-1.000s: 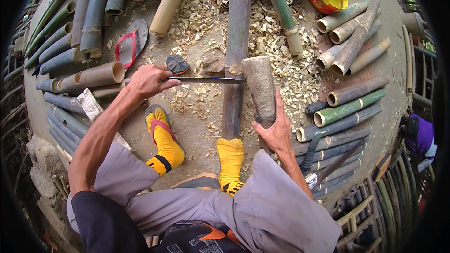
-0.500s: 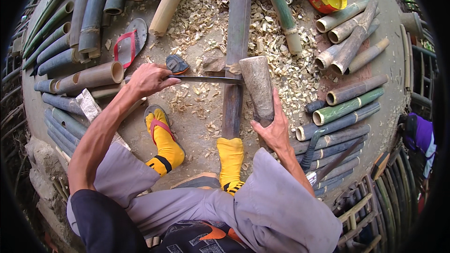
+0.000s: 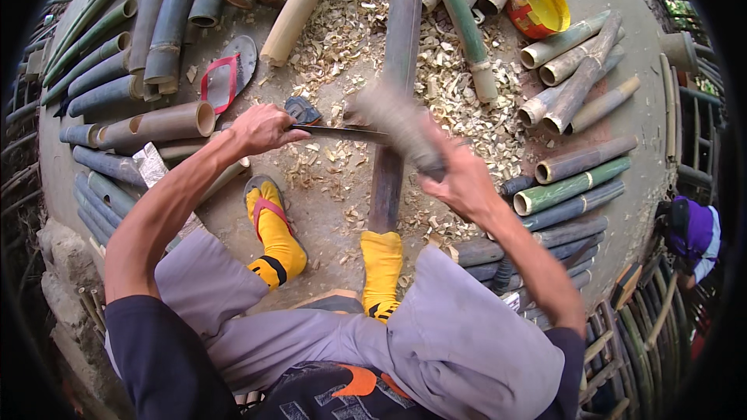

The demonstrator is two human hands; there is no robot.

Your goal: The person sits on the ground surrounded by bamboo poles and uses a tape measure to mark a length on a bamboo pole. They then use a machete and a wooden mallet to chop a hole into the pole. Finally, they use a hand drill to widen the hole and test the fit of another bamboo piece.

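My left hand (image 3: 266,129) is closed on a long-bladed knife (image 3: 342,132), whose dark blade reaches rightward across a thick bamboo pole (image 3: 401,39). The pole lies lengthwise in front of me, its near end against my right foot (image 3: 381,264) in a yellow sock. In my right hand (image 3: 461,185) is a thick wooden mallet (image 3: 397,124), smeared by motion. Its head is over the pole and hides the blade's far part, so I cannot tell whether they touch. My left foot (image 3: 274,241) wears a yellow sock and a flip-flop.
Pale wood chips (image 3: 490,136) cover the ground around the pole. Bamboo lengths (image 3: 572,179) are laid out right, left and far. A loose flip-flop (image 3: 240,66) lies at left, and a red-and-yellow bucket (image 3: 538,8) at far right. A person in purple (image 3: 692,227) is at the right edge.
The mallet has tilted leftward and blurred, its head now across the pole and blade. My right hand has moved up and turned with it. The left hand keeps the knife in about the same place.
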